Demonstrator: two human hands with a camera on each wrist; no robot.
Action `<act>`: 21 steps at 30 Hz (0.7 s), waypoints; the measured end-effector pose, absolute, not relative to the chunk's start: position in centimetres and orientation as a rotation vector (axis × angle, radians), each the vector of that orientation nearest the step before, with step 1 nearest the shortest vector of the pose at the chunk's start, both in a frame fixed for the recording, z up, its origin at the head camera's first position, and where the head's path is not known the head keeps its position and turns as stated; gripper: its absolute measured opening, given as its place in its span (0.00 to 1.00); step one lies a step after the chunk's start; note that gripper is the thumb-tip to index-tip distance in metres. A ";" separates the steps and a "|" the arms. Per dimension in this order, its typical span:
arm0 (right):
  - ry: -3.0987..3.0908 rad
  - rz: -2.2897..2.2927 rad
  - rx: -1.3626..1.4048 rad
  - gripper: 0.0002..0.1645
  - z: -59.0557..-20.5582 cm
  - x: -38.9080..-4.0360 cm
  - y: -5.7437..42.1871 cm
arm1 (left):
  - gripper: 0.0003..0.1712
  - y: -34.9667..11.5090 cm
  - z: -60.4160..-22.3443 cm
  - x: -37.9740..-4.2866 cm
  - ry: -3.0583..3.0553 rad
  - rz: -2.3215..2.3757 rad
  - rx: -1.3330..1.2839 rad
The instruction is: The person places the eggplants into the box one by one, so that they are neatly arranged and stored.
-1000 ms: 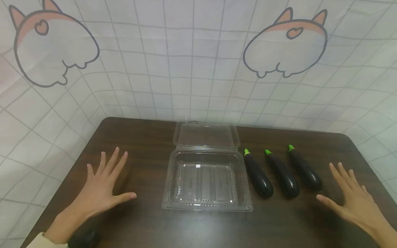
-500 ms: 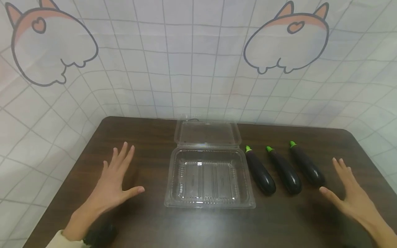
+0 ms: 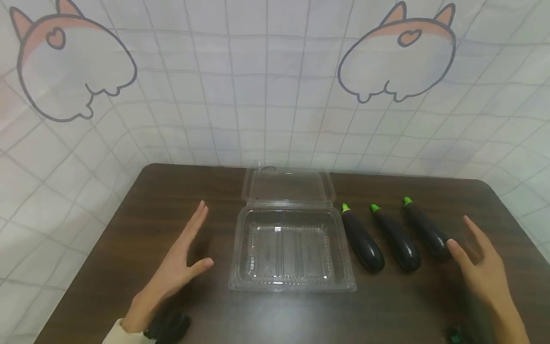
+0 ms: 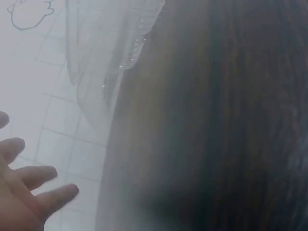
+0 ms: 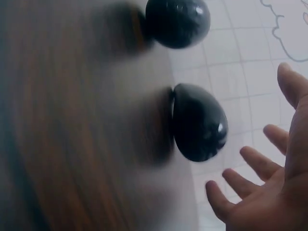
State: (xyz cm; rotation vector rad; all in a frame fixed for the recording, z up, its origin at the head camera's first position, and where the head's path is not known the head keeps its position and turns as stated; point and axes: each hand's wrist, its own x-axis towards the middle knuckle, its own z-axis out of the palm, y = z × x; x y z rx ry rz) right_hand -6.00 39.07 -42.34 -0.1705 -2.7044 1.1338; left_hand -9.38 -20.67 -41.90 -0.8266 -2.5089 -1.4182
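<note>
A clear plastic clamshell box [image 3: 292,284] lies with its lid [image 3: 289,186] folded back at the middle of the table. To its right are three dark eggplants with green stem ends: the left one [image 3: 363,243], the middle one [image 3: 396,241] and the right one [image 3: 426,229]. My left hand [image 3: 174,263] hovers left of the box, fingers straight and thumb out, holding nothing. My right hand [image 3: 483,267] is beside the blunt end of the right eggplant, thumb and fingers spread. In the right wrist view a gap shows between that hand and the nearest eggplant [image 5: 199,125].
The dark wooden table [image 3: 283,320] has rounded back corners. A white grid-patterned curtain [image 3: 288,95] with cartoon animal drawings stands behind and around it. A black device [image 3: 172,327] sits at my left wrist.
My left hand has moved right toward the box and turned more edge-on. My right hand has come slightly left, closer to the right eggplant. Box and eggplants stay in place.
</note>
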 end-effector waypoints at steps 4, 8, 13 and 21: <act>-2.591 1.116 -0.257 0.38 -42.6 -6.2 38.9 | 0.50 -19.2 -43.1 -10.0 -2.406 -1.584 -0.895; -2.522 1.085 -0.302 0.36 -43.3 -6.7 38.1 | 0.43 -17.7 -44.5 -9.5 -2.299 -1.800 -0.912; -2.452 1.132 -0.345 0.32 -44.5 -7.4 37.3 | 0.39 -17.3 -45.3 -8.9 -2.290 -1.871 -0.892; -2.407 1.112 -0.366 0.28 -45.3 -7.5 37.3 | 0.44 -17.3 -45.6 -8.8 -2.396 -1.648 -0.957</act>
